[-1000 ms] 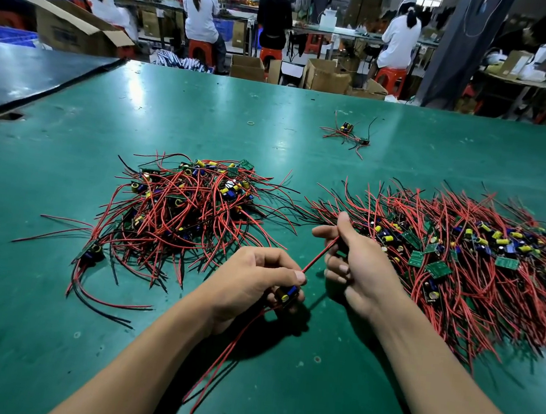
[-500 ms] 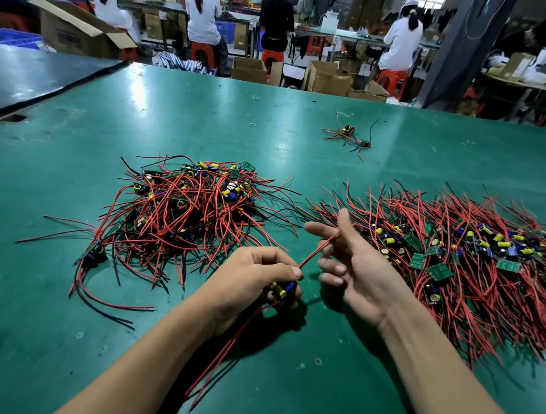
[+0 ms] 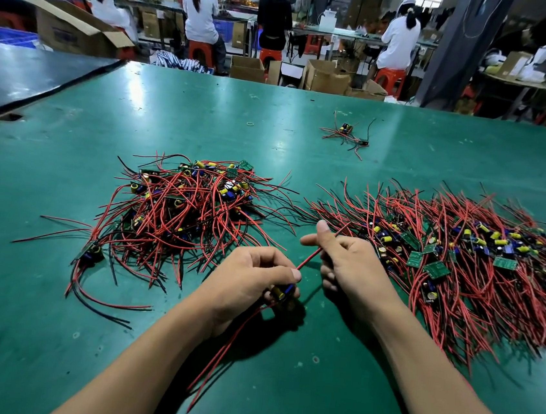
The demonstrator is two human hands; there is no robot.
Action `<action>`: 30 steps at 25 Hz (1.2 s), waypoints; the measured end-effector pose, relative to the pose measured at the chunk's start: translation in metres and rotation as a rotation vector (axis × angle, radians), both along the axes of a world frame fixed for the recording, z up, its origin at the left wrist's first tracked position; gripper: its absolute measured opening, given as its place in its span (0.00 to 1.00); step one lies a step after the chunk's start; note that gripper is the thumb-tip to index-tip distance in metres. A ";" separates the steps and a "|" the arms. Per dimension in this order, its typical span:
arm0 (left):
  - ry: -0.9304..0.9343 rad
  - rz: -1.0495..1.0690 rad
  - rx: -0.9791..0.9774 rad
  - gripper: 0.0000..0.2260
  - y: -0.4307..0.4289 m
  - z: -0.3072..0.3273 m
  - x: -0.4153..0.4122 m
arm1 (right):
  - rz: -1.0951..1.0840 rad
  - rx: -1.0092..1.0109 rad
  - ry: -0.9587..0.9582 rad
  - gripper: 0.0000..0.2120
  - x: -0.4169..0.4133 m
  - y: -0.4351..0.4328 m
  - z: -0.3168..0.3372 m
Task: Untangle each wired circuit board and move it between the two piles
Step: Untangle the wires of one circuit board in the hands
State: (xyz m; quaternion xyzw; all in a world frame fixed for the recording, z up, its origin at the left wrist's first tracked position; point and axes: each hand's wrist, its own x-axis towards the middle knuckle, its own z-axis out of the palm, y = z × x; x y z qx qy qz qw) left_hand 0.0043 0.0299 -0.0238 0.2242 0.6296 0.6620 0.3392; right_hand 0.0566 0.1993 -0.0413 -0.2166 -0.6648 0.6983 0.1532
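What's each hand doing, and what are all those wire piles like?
Left hand: grips small wired circuit board.
Right hand: pinches that board's long red wire, stretched straight.
Left pile of red-wired boards: heaped, tangled.
Right pile of red-wired boards: spread wide, flatter.
Small far bundle of wired boards: lying alone, untouched.

The circuit board [image 3: 281, 292] in the left hand [image 3: 247, 278] is almost all covered by the curled fingers, and only a small yellow and blue bit of it shows. Its red wire [image 3: 308, 260] goes behind the thumb of the right hand [image 3: 352, 269], so it cannot be told if that hand pinches it. The right pile [image 3: 461, 260] is cut by the right edge of the frame, while the small bundle [image 3: 346, 135] in the upper middle and the ring [image 3: 250, 124] to its left are too small to tell more.
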 end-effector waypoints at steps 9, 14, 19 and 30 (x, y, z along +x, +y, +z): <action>-0.066 -0.047 0.029 0.07 -0.001 -0.001 -0.004 | -0.045 -0.667 0.025 0.26 0.002 0.016 0.020; -0.080 -0.033 0.042 0.04 -0.001 -0.001 -0.002 | 0.051 -0.846 0.085 0.19 0.005 0.015 0.025; -0.154 0.065 0.055 0.04 0.003 -0.003 -0.005 | 0.047 -0.571 0.065 0.33 0.001 0.006 0.018; -0.368 0.258 0.376 0.13 0.002 0.004 -0.016 | 0.193 0.714 0.076 0.13 0.010 -0.033 0.004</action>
